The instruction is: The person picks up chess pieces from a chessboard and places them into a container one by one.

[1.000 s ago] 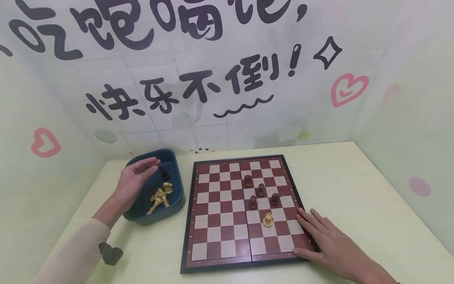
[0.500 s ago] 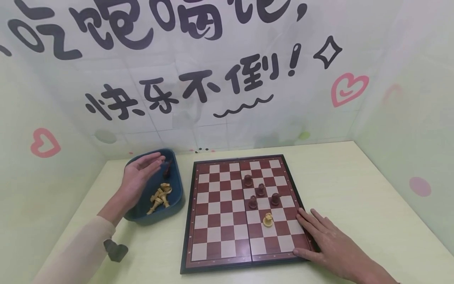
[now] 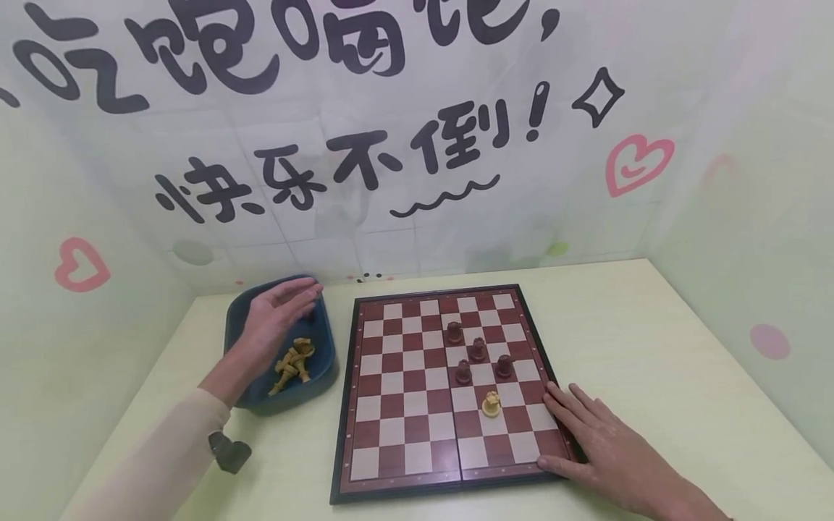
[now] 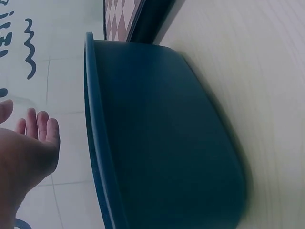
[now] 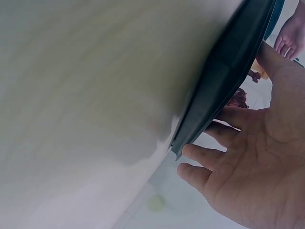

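Observation:
My left hand (image 3: 274, 322) hovers over the blue plastic bin (image 3: 287, 398) at the left, fingers extended and loosely together with nothing in them. In the left wrist view that hand (image 4: 28, 148) shows beyond the bin's rim. Light chess pieces (image 3: 293, 365) lie in a heap inside the bin; a dark piece (image 3: 309, 315) is mostly hidden behind my fingers. At the right, my right hand (image 3: 602, 449) rests with spread fingers on the edge of the chessboard (image 3: 404, 391). A light chess piece (image 3: 491, 405) and several dark chess pieces (image 3: 478, 350) stand on the board's right half.
The board and bin share a pale wooden table (image 3: 606, 325). A white wall (image 3: 365, 210) with black lettering closes off the back, and pale side walls (image 3: 749, 253) flank the table. The board has a dark raised border (image 5: 209, 90).
My left hand has drifted rightward over the bin toward its far right rim, covering more of the dark piece. The right hand and the pieces on the board have stayed put.

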`<state>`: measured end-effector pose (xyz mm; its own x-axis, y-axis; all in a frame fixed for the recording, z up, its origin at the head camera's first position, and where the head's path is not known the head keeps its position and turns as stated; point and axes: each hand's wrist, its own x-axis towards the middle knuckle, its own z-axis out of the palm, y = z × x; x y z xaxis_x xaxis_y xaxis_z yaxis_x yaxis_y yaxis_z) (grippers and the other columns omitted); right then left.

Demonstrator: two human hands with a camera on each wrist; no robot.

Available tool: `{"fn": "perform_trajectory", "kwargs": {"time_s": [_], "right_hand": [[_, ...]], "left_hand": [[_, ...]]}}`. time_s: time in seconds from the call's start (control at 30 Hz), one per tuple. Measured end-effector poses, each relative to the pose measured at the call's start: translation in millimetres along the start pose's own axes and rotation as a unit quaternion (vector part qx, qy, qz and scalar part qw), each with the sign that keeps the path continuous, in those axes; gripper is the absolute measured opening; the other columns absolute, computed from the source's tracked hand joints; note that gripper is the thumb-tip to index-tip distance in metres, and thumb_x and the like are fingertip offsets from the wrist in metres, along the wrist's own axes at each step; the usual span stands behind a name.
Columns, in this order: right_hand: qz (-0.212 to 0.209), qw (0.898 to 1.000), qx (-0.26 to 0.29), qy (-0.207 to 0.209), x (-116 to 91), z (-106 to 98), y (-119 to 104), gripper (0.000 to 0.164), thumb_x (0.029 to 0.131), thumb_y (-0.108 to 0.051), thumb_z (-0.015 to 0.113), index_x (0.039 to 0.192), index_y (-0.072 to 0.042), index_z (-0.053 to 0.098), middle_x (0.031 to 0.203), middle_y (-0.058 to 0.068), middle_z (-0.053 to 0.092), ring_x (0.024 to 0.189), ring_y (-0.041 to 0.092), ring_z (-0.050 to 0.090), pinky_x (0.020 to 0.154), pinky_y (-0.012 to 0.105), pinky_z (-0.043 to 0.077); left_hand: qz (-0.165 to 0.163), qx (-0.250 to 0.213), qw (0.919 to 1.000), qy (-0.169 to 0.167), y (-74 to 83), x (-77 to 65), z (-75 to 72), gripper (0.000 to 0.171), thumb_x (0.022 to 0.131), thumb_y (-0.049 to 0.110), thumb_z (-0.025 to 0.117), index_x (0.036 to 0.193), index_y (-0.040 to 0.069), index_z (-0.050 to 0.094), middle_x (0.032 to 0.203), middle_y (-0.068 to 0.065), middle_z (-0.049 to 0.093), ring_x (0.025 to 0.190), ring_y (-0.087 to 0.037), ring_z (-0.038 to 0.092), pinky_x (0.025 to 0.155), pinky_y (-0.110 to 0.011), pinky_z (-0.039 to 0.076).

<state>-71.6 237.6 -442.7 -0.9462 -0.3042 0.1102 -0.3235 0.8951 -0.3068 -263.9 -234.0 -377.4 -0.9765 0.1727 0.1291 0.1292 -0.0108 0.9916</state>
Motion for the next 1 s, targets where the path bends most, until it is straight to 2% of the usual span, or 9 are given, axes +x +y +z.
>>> {"fn": "perform_trajectory", "kwargs": {"time_s": [0.13,0.27,0.5,0.57,0.63,0.73,0.87,1.0], "right_hand": [[0.011,1.0,0.002,-0.007,-0.2,-0.7,0.3,0.09,0.089,-0.073,0.058,0.154,-0.012,0.046,0.162,0.0,0.036,0.148,0.033,0.028,0.115,0.015,-0.004],[0.002,1.0,0.001,-0.001,-0.3,-0.2,0.6,0.089,0.09,-0.072,0.059,0.153,-0.011,0.047,0.162,0.0,0.036,0.148,0.034,0.029,0.112,0.011,-0.007],[-0.019,1.0,-0.006,0.019,-1.1,1.7,1.8,0.087,0.09,-0.069,0.062,0.151,-0.008,0.049,0.16,0.002,0.039,0.146,0.035,0.032,0.111,0.009,-0.006],[-0.018,1.0,-0.009,0.019,-1.2,1.6,1.4,0.086,0.09,-0.069,0.061,0.151,-0.009,0.049,0.16,0.001,0.038,0.146,0.035,0.032,0.117,0.016,0.002],[-0.016,1.0,-0.012,0.019,-1.0,1.4,0.9,0.087,0.09,-0.07,0.061,0.151,-0.01,0.049,0.16,0.0,0.038,0.146,0.034,0.032,0.121,0.028,0.014],[-0.012,1.0,-0.015,0.016,-0.9,1.1,0.3,0.087,0.09,-0.07,0.061,0.151,-0.01,0.05,0.16,0.0,0.039,0.146,0.033,0.032,0.116,0.043,0.03],[-0.009,1.0,-0.012,0.012,-0.8,0.8,0.1,0.087,0.09,-0.07,0.061,0.152,-0.01,0.049,0.161,0.0,0.038,0.147,0.033,0.031,0.115,0.046,0.031],[-0.008,1.0,-0.013,0.012,-0.9,1.0,0.0,0.087,0.09,-0.071,0.06,0.152,-0.01,0.049,0.161,-0.001,0.037,0.147,0.033,0.031,0.115,0.047,0.031]], "left_hand": [[0.003,0.012,0.9999,-0.006,-0.2,4.1,7.9,0.044,0.102,0.023,0.067,0.135,-0.004,0.057,0.124,-0.002,0.068,0.122,-0.019,0.06,0.106,-0.036,0.045],[0.004,0.013,0.9998,-0.012,-1.5,7.3,17.0,0.042,0.101,0.021,0.067,0.134,-0.004,0.058,0.123,-0.003,0.068,0.119,-0.019,0.061,0.105,-0.038,0.046],[-0.011,0.018,0.9995,-0.022,-4.8,11.4,32.4,0.044,0.101,0.021,0.068,0.135,-0.005,0.057,0.128,-0.004,0.066,0.122,-0.018,0.059,0.105,-0.033,0.046],[-0.012,0.024,0.9994,-0.024,-5.3,12.4,36.7,0.047,0.101,0.022,0.068,0.137,-0.006,0.056,0.134,-0.008,0.063,0.123,-0.017,0.059,0.105,-0.03,0.045],[-0.01,0.03,0.9991,-0.027,-6.0,13.4,41.3,0.05,0.101,0.023,0.067,0.139,-0.007,0.054,0.139,-0.013,0.06,0.124,-0.017,0.058,0.104,-0.029,0.046],[-0.009,0.03,0.999,-0.032,-7.0,14.1,48.4,0.052,0.102,0.023,0.067,0.141,-0.009,0.051,0.141,-0.019,0.057,0.124,-0.017,0.058,0.104,-0.029,0.046],[-0.012,0.008,0.9992,-0.037,-8.5,15.3,57.9,0.047,0.101,0.017,0.067,0.139,-0.008,0.052,0.139,-0.023,0.056,0.12,-0.016,0.061,0.105,-0.032,0.046],[-0.016,0.007,0.9991,-0.038,-10.7,17.7,67.9,0.043,0.1,0.014,0.068,0.135,-0.008,0.056,0.136,-0.022,0.058,0.116,-0.016,0.062,0.105,-0.037,0.047]]}}
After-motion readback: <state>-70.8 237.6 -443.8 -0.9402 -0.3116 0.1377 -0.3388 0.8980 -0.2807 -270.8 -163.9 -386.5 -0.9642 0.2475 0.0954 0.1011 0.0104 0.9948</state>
